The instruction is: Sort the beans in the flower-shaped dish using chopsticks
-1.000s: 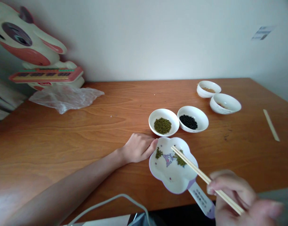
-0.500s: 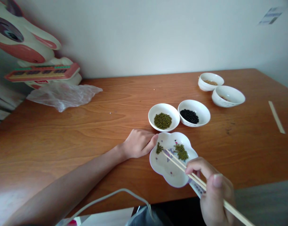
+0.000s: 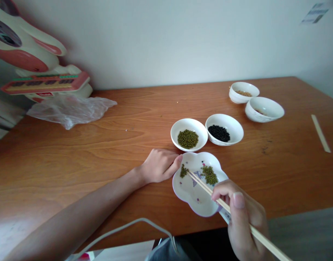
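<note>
A white flower-shaped plate (image 3: 186,191) lies near the table's front edge. My left hand (image 3: 162,166) grips its left rim, thumb on the edge, other fingers curled and partly hidden. In my right hand (image 3: 241,214) is a pair of wooden chopsticks (image 3: 201,183), tips close together over the plate. The tips reach the edge of a small cluster of green beans (image 3: 184,171) at the plate's upper left; whether a bean is pinched is too small to tell. A larger pile of green beans (image 3: 209,175) sits on the plate's right side.
Just behind the plate stand a bowl of green beans (image 3: 174,136) and a bowl of black beans (image 3: 238,132). Farther back right are two more white bowls (image 3: 233,95). A wooden strip (image 3: 321,133) lies right; a plastic bag (image 3: 74,110) and toy keyboard (image 3: 44,85) are left.
The chopstick tips have closed together beside the small bean cluster, and my right hand has shifted slightly left. My left hand stays on the plate's rim.
</note>
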`<state>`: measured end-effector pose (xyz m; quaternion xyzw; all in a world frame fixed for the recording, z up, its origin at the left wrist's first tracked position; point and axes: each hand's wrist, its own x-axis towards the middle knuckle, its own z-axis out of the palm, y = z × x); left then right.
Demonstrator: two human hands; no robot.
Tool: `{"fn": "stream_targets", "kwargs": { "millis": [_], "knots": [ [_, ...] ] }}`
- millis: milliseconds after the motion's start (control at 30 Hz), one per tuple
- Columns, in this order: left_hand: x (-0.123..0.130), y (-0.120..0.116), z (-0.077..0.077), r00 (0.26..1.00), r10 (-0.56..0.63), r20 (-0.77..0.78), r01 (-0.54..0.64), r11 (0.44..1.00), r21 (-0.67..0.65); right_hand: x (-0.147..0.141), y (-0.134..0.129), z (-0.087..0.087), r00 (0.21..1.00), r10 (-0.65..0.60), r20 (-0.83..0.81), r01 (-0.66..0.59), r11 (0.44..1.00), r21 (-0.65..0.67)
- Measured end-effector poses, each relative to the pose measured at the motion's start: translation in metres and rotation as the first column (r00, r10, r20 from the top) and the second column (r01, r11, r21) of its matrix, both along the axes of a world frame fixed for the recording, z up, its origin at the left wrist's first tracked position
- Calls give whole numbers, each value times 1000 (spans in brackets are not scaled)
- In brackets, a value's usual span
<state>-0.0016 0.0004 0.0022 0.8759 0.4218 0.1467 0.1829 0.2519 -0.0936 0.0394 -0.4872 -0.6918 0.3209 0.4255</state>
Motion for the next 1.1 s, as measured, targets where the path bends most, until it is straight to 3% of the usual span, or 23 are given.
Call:
{"fn": "stream_targets", "kwargs": {
  "millis": [167, 433, 533, 700, 833, 900, 1100],
  "knots": [
    [0, 1, -1, 1000, -7, -4, 7, 1000, 1, -8, -2, 4, 996, -83, -39, 82, 997, -7],
    [0, 0, -1, 1000, -2, -6, 2, 1000, -4, -7, -6, -1, 988, -112, -109, 109, 993, -34],
    [0, 1, 1, 1000, -3, -3, 3, 1000, -4, 0, -4, -3, 987, -99, -126, 104, 994, 34],
    [1, 0, 2, 1000, -5, -2, 5, 1000, -2, 9, 3, 6, 950, -234, -205, 273, 943, 192],
    [1, 0, 3, 1000, -2, 1, 2, 1000, 6, 0, 11, 19, 842, -331, -425, 432, 887, 163],
    [1, 0, 3, 1000, -6, 4, 6, 1000, 4, -8, 17, 24, 814, -366, -451, 479, 862, 166],
    [0, 0, 2, 1000, -15, 14, 15, 1000, 1, -20, 33, 22, 880, -303, -365, 342, 939, 46]
  ]
}}
